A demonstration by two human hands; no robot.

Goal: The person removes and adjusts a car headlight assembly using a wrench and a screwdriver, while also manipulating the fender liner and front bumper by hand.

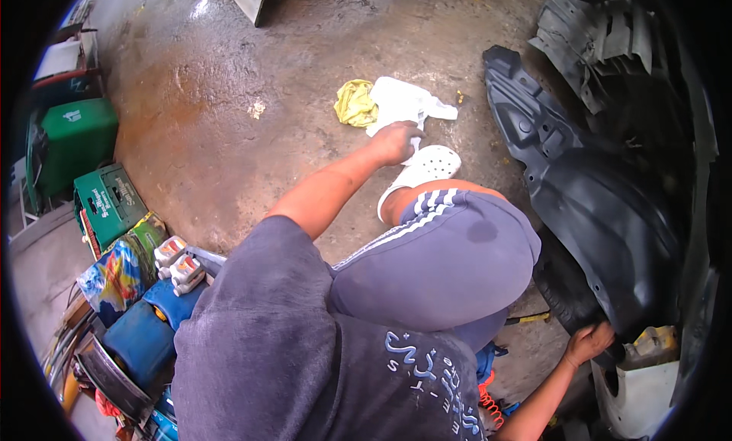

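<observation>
My left hand (396, 142) reaches forward to the floor, its fingers closed on a crumpled white cloth (404, 101). A crumpled yellow cloth (354, 104) lies against the white one on its left. Just behind my left hand is my foot in a white perforated clog (436, 165). My right hand (590, 342) is low at the right, fingers curled, at the lower edge of a large black plastic wheel-arch liner (610, 220). What its fingers hold, if anything, is hidden. Beside the liner, partly beneath it, shows a black tyre (566, 288).
Grey torn car panels (595, 40) lie at the far right. A white part (640, 395) and a coiled orange hose (490, 403) are near my right arm. Along the left stand a green crate (110, 201), a green bin (80, 143), blue jugs (141, 338) and white bottles (183, 272).
</observation>
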